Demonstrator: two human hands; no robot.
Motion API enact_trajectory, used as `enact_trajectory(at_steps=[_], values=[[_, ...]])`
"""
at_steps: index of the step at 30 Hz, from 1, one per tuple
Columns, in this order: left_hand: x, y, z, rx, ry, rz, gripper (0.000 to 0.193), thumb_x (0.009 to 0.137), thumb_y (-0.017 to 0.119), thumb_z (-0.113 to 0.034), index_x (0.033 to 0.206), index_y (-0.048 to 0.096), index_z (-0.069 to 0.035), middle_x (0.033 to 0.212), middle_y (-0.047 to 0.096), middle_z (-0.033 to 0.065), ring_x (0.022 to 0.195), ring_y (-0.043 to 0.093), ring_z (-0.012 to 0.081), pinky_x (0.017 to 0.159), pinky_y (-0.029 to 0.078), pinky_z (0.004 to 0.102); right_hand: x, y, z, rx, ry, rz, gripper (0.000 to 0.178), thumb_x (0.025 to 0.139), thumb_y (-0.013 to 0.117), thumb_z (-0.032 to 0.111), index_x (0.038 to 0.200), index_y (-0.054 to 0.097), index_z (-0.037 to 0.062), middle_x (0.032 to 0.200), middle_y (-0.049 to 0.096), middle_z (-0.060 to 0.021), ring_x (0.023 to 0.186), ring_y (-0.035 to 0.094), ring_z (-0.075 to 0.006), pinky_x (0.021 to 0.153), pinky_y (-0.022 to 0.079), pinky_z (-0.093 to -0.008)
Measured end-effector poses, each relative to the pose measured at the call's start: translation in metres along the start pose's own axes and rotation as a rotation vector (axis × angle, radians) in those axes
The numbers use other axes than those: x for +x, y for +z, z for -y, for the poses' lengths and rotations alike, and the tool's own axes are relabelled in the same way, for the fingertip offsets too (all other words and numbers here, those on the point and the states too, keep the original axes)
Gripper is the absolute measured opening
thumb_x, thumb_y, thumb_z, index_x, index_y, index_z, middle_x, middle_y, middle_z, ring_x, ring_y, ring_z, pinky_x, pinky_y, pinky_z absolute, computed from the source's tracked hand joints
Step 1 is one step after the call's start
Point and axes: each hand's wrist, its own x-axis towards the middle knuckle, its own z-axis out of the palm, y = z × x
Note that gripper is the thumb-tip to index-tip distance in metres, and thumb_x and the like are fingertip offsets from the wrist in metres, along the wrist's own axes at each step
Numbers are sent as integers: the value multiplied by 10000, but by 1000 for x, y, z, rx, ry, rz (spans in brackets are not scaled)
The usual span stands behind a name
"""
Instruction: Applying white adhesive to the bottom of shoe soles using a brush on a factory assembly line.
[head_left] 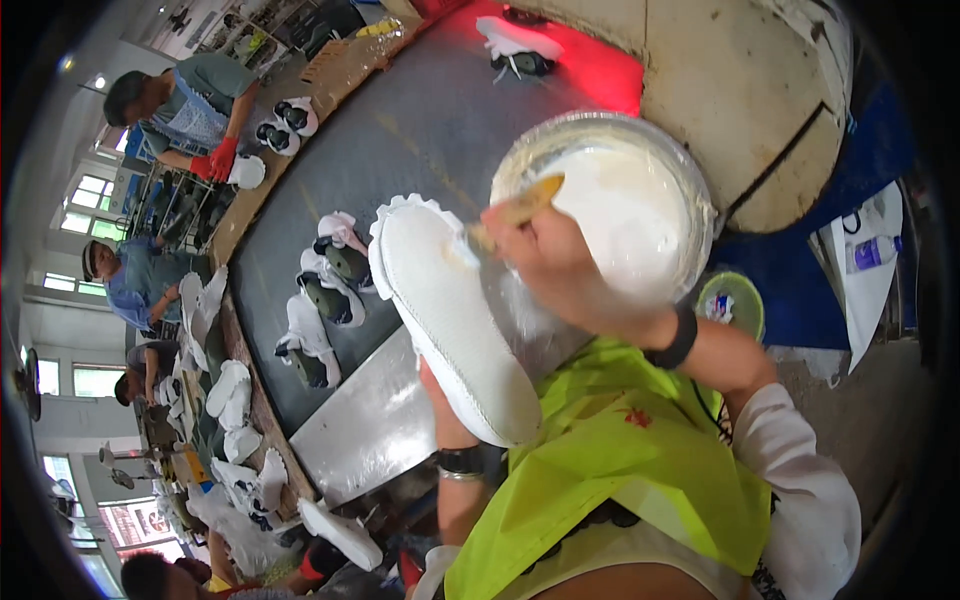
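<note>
There's a red emblem [637, 416] on our apron [690, 480]! Our left hand [442, 408] clamps the white shoe [450, 320] from below; our right hand [545, 248], beside its sole, grips a brush [536, 200].

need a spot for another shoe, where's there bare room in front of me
Beyond the held shoe, the dark surface is bare between the shoe cluster and the bowl. The metal sheet is bare too, between the dark surface and the left hand. Crowded: far left, with heaped white shoes.

A shoe [450, 320] is being held left of the tub [695, 200]; farther left, other shoes [330, 292] are being supported by the work surface [410, 120].
</note>
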Motion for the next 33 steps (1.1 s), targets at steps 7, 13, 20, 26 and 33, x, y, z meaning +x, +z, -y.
enact_trajectory(at_steps=[7,13,20,26,33], values=[[184,44,-90,-10,-117,166,548,940,500,-419,1348,419,-62,1242,572,115,1079,589,262,959,470,401,16,-65,5,-128,75,-100,168,911,583,127,998,572,-17,875,621,-66,762,612,-141,690,502,-268],[407,61,-47,-34,-124,269,465,934,554,-338,1272,491,-25,1214,591,103,1066,593,232,955,469,373,29,-103,-2,-71,265,-260,120,918,566,80,1010,561,3,925,575,-52,829,579,-107,736,522,-268],[528,103,18,854,308,-138,737,884,447,-600,1196,516,64,1070,630,168,954,620,320,859,466,395,56,-112,-17,-153,367,-344,134,923,560,86,1019,552,-8,923,567,-56,819,580,-120,744,529,-287],[492,87,-27,1027,-61,-214,742,865,393,-625,944,629,75,932,672,203,943,648,348,603,549,441,49,-102,-11,-94,366,-260,175,931,552,102,1051,533,-24,941,567,-83,831,589,-150,757,541,-316],[340,-20,-101,1813,694,-485,568,769,650,-418,1062,554,59,959,633,241,996,591,397,819,473,482,31,-109,4,-67,308,-188,187,940,517,101,1072,508,-32,941,552,-90,844,576,-147,765,538,-326]])
